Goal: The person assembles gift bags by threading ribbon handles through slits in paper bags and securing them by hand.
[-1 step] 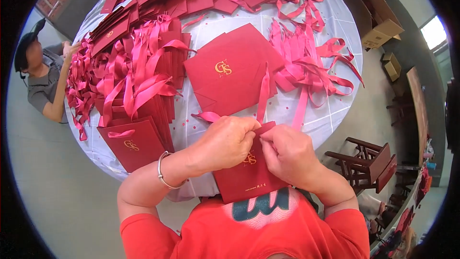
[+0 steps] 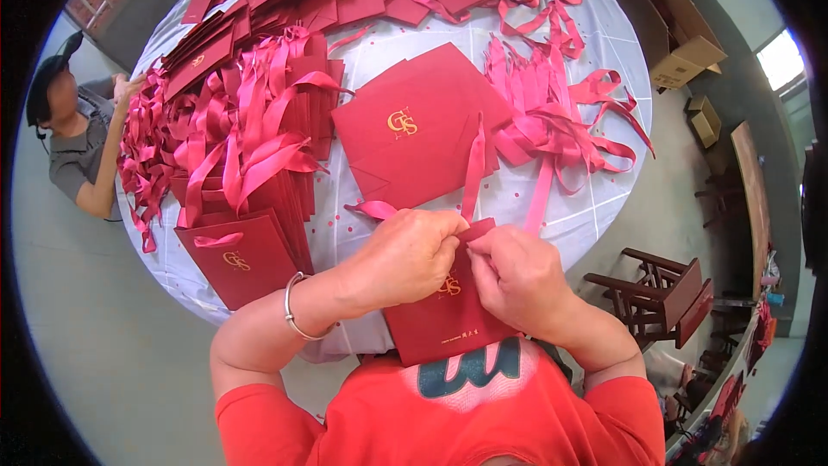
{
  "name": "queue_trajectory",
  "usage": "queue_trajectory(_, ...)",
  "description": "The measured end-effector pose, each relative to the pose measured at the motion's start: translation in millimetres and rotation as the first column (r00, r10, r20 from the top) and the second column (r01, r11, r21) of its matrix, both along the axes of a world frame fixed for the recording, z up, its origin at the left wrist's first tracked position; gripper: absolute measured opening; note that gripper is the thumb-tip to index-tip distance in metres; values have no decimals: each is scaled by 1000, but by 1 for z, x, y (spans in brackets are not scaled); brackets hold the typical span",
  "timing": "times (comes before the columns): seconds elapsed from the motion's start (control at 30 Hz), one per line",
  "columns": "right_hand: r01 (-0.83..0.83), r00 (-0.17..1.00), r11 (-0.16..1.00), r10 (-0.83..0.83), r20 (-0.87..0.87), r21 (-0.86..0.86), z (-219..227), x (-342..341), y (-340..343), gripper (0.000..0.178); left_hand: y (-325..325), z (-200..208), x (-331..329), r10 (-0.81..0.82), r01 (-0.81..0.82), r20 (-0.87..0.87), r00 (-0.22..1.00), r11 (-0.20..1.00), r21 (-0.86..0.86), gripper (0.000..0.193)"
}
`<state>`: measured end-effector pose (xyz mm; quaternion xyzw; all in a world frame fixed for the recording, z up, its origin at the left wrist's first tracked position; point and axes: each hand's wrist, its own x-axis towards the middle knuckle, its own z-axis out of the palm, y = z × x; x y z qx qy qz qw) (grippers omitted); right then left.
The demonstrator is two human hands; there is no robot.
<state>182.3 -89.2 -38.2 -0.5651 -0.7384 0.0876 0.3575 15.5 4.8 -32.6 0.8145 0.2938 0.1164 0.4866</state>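
Red paper bag (image 2: pixel 448 315) is right in front of your shirt, at the near side of the table (image 2: pixel 595 198), with its top edge between your two hands. Starting from the left, a person in a grey top (image 2: pixel 79 142) reaches toward the table's edge. Next comes the standing row of red bags (image 2: pixel 246 255), with pink ribbons on top; keep your left elbow off it so nothing tips. Your left hand (image 2: pixel 414 255) is closed in a pinch on the bag's top edge. Just past those fingers, a pink ribbon (image 2: pixel 475 168) stands up, over the flat red bags (image 2: pixel 414 160) behind. It looks like you are working this ribbon into the top of the bag. Your right hand (image 2: pixel 528 280) pinches close by, near the left one but apart from it, on the bag's front. The fingers hide the ribbon's tip, so I can't tell which hand has it. To do this well, keep the paper flat and steady with one hand, feed the tip gently with the other, and pull slowly so the ribbon won't twist or the paper tear. On the right, loose ribbons (image 2: pixel 552 121) lie in a heap, so keep your sleeve clear of them.
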Motion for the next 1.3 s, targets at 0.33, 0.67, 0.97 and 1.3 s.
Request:
queue_trajectory(0.33, -41, 986, 999, 40, 164, 8, -7, -3, 4, 13, -4, 6, -1, 17, -5, -82, 996, 990, 141, 18)
queue_trajectory(0.67, -226, 904, 943, 109, -414, -245, 16, 22, 16, 15, -19, 11, -3, 114, -111, -22, 993, 989, 98, 17)
queue_trajectory(0.97, -378, 923, 662, 328, -202, -648, 35, 54, 69, 23, -35, 0, 1, 98, -140, 156, 983, 949, 283, 20)
queue_trajectory(1.3, -341, 818, -7, 490, -300, -940, 37, 46, 114, 39, -49, 3, 2, 99, -126, 94, 991, 929, 349, 30)
